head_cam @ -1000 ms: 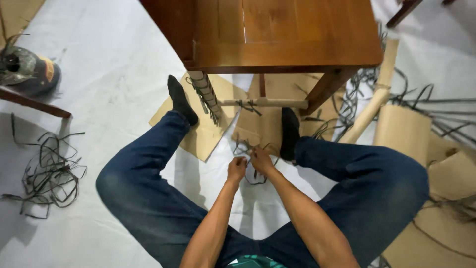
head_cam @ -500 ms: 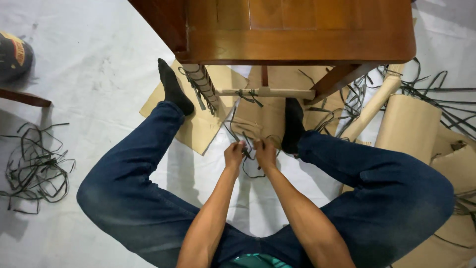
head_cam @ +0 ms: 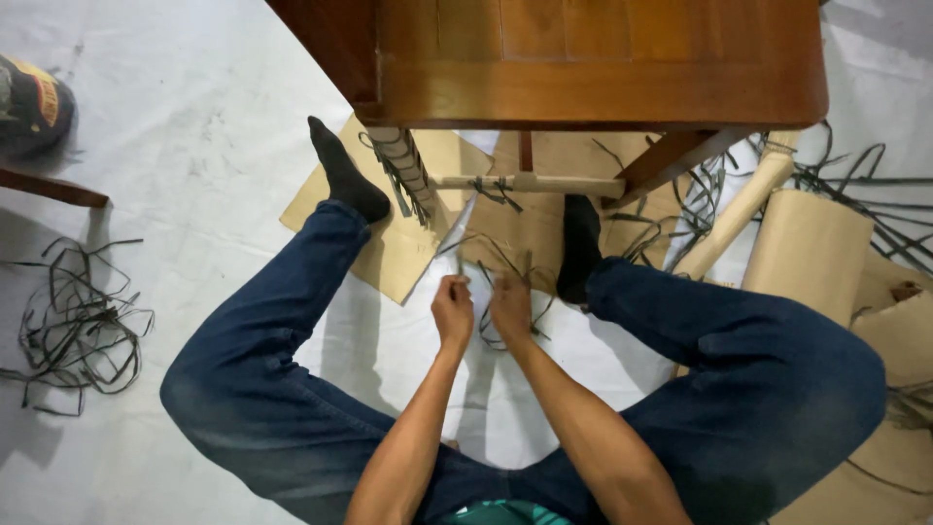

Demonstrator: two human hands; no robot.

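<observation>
I sit on the floor with my legs spread in blue jeans, in front of a brown wooden chair (head_cam: 593, 68). My left hand (head_cam: 452, 309) and my right hand (head_cam: 509, 304) are close together between my knees. Both pinch thin dark rattan strips (head_cam: 496, 255) that run up toward the chair's pale front rung (head_cam: 530, 182). The chair's left leg (head_cam: 403, 170) is wrapped with woven strip. My feet in black socks rest on flat cardboard (head_cam: 408, 248) under the chair.
A loose heap of dark strips (head_cam: 78, 326) lies on the white floor at the left. More strips and cardboard rolls (head_cam: 807, 243) crowd the right. A dark round tin (head_cam: 34, 102) and a wooden bar (head_cam: 53, 187) sit at the far left.
My view has shifted closer and a little lower over the chair. My hands stay together on the strips, now slightly lower and nearer my body.
</observation>
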